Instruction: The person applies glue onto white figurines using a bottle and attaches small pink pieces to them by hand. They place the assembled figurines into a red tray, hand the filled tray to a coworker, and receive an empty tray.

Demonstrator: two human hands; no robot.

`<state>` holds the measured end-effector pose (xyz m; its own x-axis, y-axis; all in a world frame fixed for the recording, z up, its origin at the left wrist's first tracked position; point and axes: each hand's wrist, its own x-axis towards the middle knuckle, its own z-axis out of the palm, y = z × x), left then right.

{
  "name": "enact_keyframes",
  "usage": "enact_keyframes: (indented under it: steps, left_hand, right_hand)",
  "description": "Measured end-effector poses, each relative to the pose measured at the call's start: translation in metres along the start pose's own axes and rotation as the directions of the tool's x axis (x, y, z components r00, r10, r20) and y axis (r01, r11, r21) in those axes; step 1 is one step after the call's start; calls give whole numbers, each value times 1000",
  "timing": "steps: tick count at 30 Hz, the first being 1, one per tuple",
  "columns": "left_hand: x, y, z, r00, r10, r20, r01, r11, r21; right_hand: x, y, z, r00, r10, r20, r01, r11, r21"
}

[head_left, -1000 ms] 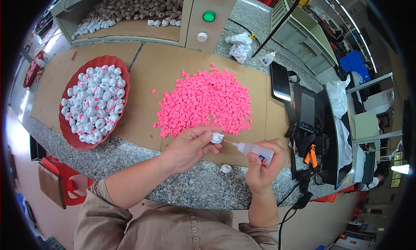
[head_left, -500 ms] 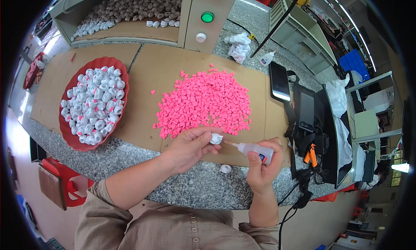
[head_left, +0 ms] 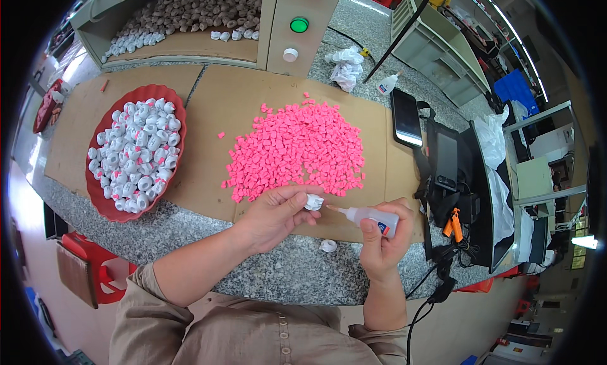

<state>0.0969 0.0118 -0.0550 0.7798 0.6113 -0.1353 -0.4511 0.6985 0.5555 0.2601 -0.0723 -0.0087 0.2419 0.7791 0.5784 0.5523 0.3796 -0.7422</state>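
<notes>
My left hand (head_left: 276,214) pinches a small white hollow piece (head_left: 314,202) between thumb and fingers, just over the near edge of the cardboard. From the right, my right hand (head_left: 387,238) grips a clear squeeze glue bottle (head_left: 373,221) lying almost level. Its thin nozzle points left, with the tip close beside the white piece; whether they touch I cannot tell. Beyond my hands spreads a heap of small pink pieces (head_left: 297,147). One loose white ring-shaped piece (head_left: 328,245) rests on the speckled counter nearer to me.
A red scalloped basin (head_left: 179,144) at left holds many white pieces, some with pink bits. Behind stands a cabinet (head_left: 272,46) with lit buttons. To the right lie a phone (head_left: 406,118), a second glue bottle (head_left: 388,84), a black bag (head_left: 468,156) and cables. Cardboard (head_left: 208,99) covers the counter.
Both hands keep nearly the same pose, with the glue bottle's tip still beside the white piece. The whole view has shifted very slightly.
</notes>
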Motion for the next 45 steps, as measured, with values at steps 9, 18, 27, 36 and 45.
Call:
enact_keyframes:
  steps: [9,18,27,36,45]
  left_hand:
    - [0,2,0,1000,0,5,0,1000,-13]
    - [0,1,-1,999,6,-37,-7,999,-42]
    - [0,9,1,997,37,-73,-46,992,-119]
    - [0,7,-2,999,52,-18,-53,995,-80]
    - [1,7,-3,999,39,-25,-41,997,-63]
  right_hand:
    - [11,5,-8,972,227,-63,-188,910,370]
    - [31,47,-31,696,717,50,-658,608,444]
    - [8,41,7,832,548,90,-524,828,-202]
    - [14,48,5,901,385,199,-323,903,-282]
    - [14,41,6,895,373,245,-261,884,-389]
